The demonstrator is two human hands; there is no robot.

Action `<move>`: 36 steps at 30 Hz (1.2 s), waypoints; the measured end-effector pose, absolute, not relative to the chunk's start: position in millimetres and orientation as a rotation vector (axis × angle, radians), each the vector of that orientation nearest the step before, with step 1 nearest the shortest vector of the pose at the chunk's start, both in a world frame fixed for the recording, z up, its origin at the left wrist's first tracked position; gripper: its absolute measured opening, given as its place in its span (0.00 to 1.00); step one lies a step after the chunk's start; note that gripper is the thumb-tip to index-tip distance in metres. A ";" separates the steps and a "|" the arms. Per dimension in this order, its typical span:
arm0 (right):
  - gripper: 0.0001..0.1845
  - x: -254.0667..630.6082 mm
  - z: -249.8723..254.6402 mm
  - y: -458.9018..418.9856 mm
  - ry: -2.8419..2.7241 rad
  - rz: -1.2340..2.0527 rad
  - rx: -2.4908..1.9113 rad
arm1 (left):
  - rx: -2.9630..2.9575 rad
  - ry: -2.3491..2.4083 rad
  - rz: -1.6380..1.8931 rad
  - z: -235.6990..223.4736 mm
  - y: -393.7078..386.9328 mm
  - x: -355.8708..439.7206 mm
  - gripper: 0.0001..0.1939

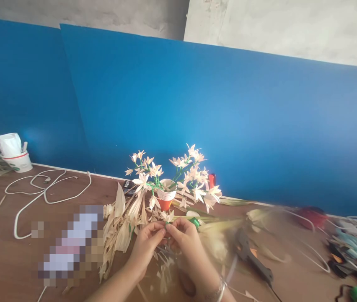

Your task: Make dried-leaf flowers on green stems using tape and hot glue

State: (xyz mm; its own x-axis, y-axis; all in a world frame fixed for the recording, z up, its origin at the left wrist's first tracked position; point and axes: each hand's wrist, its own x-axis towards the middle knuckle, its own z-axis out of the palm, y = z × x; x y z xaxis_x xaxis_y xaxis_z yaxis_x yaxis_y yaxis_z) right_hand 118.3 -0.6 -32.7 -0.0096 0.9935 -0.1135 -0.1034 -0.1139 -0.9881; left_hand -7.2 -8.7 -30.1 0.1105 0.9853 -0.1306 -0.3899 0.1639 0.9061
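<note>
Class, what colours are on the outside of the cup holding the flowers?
White above, orange-red below; the cup shows best in the head view.

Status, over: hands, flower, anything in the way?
Left hand and right hand pinched together at the base of a pale flower. Cup of blossoms just beyond. Dry leaves crowd the left, glue gun lies right; nothing covers the hands.

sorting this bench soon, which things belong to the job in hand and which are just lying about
Likely part of the job:
small pale flower, held by the left hand and right hand
dry husks
orange-and-white cup of pale flowers
glue gun, probably

Seemingly just lying about:
white cable
white tub at far left
</note>
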 end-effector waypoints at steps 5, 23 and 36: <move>0.21 116.2 -34.9 -1.0 -1.063 1.341 -1.215 | 0.860 0.926 1.221 -32.9 -8.2 -7.0 0.11; 0.16 118.7 -26.7 -1.2 -1.051 1.384 -1.279 | 1.270 1.048 1.288 -44.8 -4.8 -12.6 0.11; 0.15 121.0 -30.2 0.3 -1.053 1.379 -1.252 | 1.266 1.061 1.313 -36.9 -7.9 -12.2 0.09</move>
